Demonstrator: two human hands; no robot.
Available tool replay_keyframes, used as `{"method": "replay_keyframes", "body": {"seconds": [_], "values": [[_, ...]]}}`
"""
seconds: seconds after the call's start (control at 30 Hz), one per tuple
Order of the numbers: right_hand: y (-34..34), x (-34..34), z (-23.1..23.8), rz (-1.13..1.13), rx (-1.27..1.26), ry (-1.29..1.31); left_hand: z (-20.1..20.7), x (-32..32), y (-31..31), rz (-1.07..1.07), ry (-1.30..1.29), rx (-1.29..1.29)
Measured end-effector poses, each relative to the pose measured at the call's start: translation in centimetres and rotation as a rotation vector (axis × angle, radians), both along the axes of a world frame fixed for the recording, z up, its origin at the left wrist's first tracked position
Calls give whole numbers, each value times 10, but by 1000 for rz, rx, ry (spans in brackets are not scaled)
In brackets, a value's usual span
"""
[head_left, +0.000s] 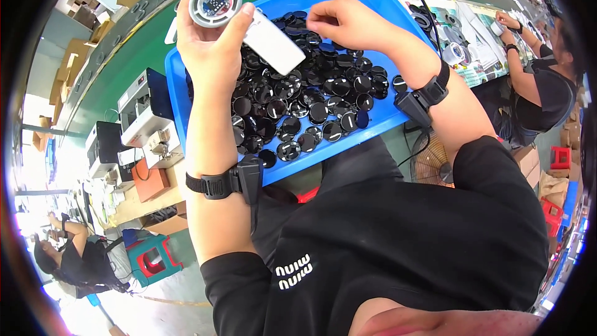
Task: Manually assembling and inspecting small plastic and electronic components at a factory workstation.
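Note:
My left hand (208, 46) grips a white handheld fan (273, 43) by its round head, fingers and thumb around the rim. A small circuit board shows in the middle of that head, and the handle slants down to the right. Below it, a blue plastic bin (401, 15) is filled with loose, glossy black discs (317, 112). Over the far part of the bin, my right hand (348, 23) is closed, fingertips curled together just above the discs. Whether a disc sits in those fingertips cannot be made out.
Behind the bin runs a green conveyor belt (118, 90) with white fan parts on it. Grey-and-white machines (142, 109) stand at left. A co-worker (541, 87) handles parts at a table on the right; another person (78, 255) sits far left. A floor fan (432, 160) stands beside the bin.

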State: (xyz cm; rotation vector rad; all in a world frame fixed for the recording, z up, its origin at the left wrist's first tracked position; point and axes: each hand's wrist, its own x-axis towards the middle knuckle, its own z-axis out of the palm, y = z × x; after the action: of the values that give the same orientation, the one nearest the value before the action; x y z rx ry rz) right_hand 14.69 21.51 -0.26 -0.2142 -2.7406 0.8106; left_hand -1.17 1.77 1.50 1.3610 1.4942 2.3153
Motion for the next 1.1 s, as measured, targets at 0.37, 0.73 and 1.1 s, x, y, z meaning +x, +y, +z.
{"method": "replay_keyframes", "body": {"seconds": [0.37,0.73,1.1], "values": [[15,-3,-27,-53,251,-389,0,17,0,-247,-191,88],[-3,3,5,-270,-181,77,-4,17,0,-327,-172,99],[-38,12,6,201,-362,159,0,31,-1,-194,-58,-27]]}}
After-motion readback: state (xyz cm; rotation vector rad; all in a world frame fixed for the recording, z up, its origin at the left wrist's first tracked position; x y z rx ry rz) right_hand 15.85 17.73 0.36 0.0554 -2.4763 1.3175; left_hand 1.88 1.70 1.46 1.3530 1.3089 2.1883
